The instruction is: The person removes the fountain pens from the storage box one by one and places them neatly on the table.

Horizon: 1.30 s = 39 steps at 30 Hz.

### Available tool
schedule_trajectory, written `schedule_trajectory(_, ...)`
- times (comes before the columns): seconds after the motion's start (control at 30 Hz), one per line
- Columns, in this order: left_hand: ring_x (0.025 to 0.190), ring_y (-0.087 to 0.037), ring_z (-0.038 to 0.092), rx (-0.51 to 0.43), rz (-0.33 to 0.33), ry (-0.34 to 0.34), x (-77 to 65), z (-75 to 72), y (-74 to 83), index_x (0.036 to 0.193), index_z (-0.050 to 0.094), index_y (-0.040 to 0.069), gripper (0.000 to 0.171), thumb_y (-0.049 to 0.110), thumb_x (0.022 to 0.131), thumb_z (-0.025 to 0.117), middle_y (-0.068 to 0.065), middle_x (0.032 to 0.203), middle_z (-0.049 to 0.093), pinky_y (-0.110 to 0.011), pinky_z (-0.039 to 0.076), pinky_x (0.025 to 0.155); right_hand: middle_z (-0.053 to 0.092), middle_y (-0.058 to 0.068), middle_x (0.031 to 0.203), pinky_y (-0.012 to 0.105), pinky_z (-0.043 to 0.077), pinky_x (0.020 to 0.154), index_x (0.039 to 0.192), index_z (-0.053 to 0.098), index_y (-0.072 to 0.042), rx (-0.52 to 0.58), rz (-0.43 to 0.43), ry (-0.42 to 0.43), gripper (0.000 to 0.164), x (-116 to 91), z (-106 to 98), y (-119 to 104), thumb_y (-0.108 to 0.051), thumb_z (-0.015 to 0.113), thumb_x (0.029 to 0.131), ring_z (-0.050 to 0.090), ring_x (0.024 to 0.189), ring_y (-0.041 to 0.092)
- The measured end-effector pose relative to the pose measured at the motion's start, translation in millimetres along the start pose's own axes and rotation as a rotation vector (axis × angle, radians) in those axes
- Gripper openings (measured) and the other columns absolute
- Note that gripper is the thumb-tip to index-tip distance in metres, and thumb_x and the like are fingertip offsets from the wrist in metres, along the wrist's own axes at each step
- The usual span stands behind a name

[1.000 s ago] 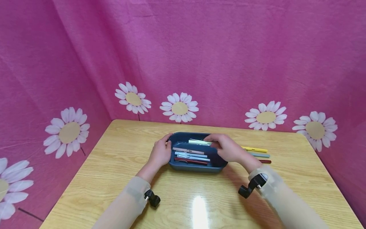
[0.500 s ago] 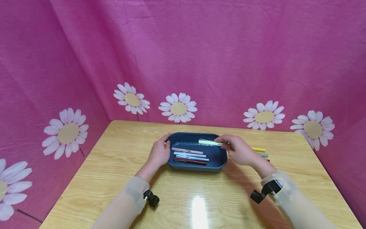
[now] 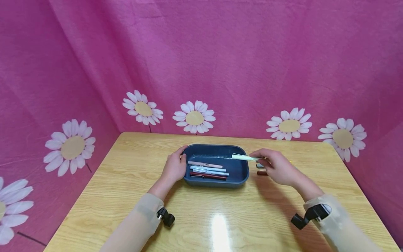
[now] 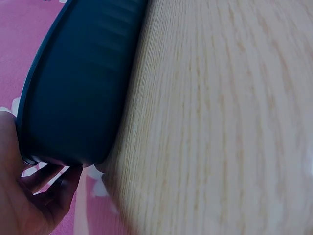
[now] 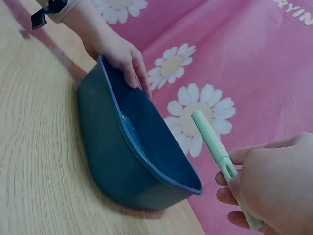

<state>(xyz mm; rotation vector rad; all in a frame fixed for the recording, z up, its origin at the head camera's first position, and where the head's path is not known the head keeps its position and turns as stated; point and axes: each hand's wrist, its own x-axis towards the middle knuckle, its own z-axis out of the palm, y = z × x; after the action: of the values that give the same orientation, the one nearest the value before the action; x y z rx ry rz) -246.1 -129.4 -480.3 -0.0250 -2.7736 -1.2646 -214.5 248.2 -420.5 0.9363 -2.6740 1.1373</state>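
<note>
In the head view a dark blue plastic box [image 3: 217, 184] stands on the wooden table. My left hand [image 3: 174, 167] grips its left end, with the thumb over the rim; in the left wrist view the fingers [image 4: 62, 193] press its outer wall. Between thumb and fingers my right hand [image 3: 278, 167] pinches a light green pen [image 5: 213, 145], held in the air at the box's right end, its tip over the rim. Inside the box lie a pink pen [image 3: 205, 164], pale blue pens [image 3: 209, 170] and a dark red pen [image 3: 208, 176], side by side.
Right of the box, more pens lie on the table [image 3: 201, 210], partly hidden under my right hand; the end of a dark red pen [image 3: 262, 173] shows. A pink curtain [image 3: 220, 70] with white daisies hangs behind and to the left.
My right hand has moved right with the light green pen, from above the box's inside to past its right rim. The left hand keeps its grip on the box.
</note>
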Motion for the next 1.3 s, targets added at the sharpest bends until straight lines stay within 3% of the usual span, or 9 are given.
schedule_trajectory(0.17,0.136,-0.038,0.056,-0.002,0.001,-0.003,-0.2,-0.4,-0.5,0.156,0.054,0.014,0.044,0.017,0.113,0.047,-0.019,0.147,0.061,-0.055,0.044,0.113,0.073,0.003,0.107,0.030,0.061,0.082,0.120,0.073,-0.002,-0.033,0.003,0.019,0.038,-10,-7,3,0.022,0.058,0.095,0.065,0.090,0.015)
schedule_trajectory(0.5,0.137,-0.038,0.055,-0.010,-0.008,-0.012,-0.6,-0.6,1.8,0.157,0.053,0.014,0.044,0.018,0.113,0.047,-0.018,0.148,0.060,-0.056,0.043,0.114,0.074,0.000,0.106,0.026,0.051,0.077,0.117,0.075,-0.007,-0.135,-0.015,0.071,0.039,-39,-12,25,0.021,0.064,0.092,0.062,0.089,0.015)
schedule_trajectory(0.87,0.137,-0.037,0.056,-0.021,-0.007,-0.014,-0.9,-1.3,1.4,0.157,0.053,0.012,0.044,0.017,0.113,0.047,-0.019,0.148,0.060,-0.055,0.043,0.114,0.072,0.004,0.109,0.030,0.052,0.078,0.121,0.074,-0.006,-0.159,0.133,0.028,0.036,-65,-13,44,0.015,0.059,0.096,0.061,0.091,0.020)
schedule_trajectory(1.1,0.136,-0.037,0.056,-0.025,-0.009,-0.014,-1.6,-1.5,1.8,0.157,0.053,0.013,0.044,0.018,0.113,0.047,-0.019,0.147,0.060,-0.055,0.043,0.114,0.074,0.003,0.112,0.030,0.055,0.090,0.117,0.076,-0.006,-0.181,0.102,0.043,0.048,-78,-10,53,0.025,0.058,0.085,0.066,0.105,0.023)
schedule_trajectory(1.2,0.136,-0.036,0.057,-0.030,-0.007,-0.015,-2.1,-1.7,1.6,0.157,0.053,0.013,0.044,0.018,0.113,0.047,-0.019,0.147,0.060,-0.055,0.043,0.114,0.073,0.004,0.113,0.028,0.054,0.090,0.117,0.076,-0.007,-0.181,0.127,0.027,0.047,-82,-9,57,0.024,0.059,0.087,0.065,0.106,0.023)
schedule_trajectory(1.3,0.136,-0.037,0.057,-0.034,-0.003,-0.015,-2.2,-1.4,1.4,0.157,0.053,0.012,0.044,0.018,0.113,0.046,-0.019,0.147,0.060,-0.055,0.043,0.114,0.071,0.004,0.112,0.033,0.056,0.087,0.117,0.075,-0.007,-0.191,0.159,0.010,0.041,-86,-8,61,0.021,0.060,0.090,0.064,0.102,0.022)
